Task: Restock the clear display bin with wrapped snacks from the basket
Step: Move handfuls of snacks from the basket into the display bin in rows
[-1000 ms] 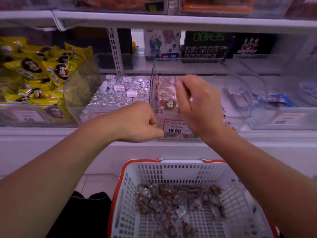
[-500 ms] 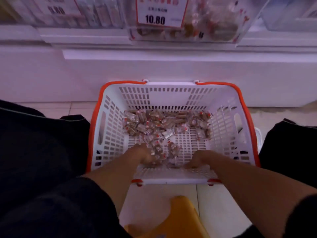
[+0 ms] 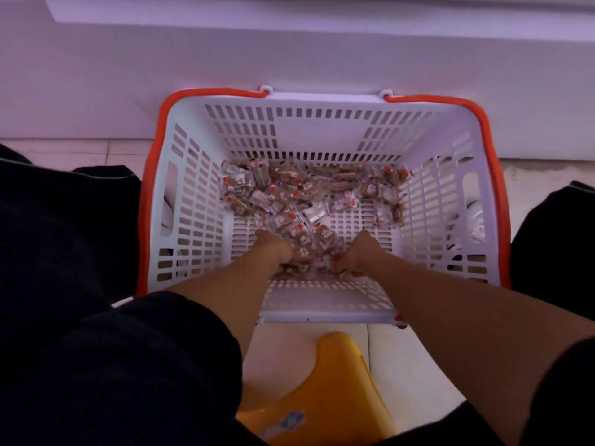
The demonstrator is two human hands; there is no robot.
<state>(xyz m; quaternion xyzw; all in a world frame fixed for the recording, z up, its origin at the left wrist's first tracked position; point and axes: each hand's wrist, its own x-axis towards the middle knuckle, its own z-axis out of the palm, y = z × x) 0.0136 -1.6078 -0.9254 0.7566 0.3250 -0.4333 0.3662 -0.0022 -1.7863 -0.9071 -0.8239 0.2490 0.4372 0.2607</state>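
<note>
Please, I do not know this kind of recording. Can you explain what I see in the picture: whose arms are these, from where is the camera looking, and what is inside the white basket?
No machine here: a person works with bare hands. The camera sits on their head and looks down. Both arms reach into a white basket with an orange rim on the floor, below a white shelf base. Small wrapped snacks lie in a heap inside it. The left hand and the right hand are down among the near snacks, fingers curled as if gathering some. A yellow stool shows below.
</note>
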